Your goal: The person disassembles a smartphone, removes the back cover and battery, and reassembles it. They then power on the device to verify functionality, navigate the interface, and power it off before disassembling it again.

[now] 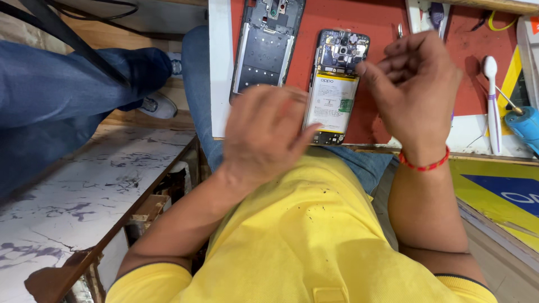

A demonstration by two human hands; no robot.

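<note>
Opened phone, battery exposed: lies on the red mat near the worktop's front edge. Your left hand rests on its lower left side, fingers loose. Your right hand hovers beside it, fingers curled, empty as far as visible. Back frame lies just left.

Matt red mat; glossy battery

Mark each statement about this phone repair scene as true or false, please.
1. The opened phone lies on a red mat. True.
2. The left hand holds a screwdriver. False: no tool shows in it; it is blurred beside the phone.
3. A white toothbrush lies to the right of the right hand. True.
4. The right wrist is bare. False: it wears a red band.
5. The phone frame lies right of the opened phone. False: it lies left.
</note>
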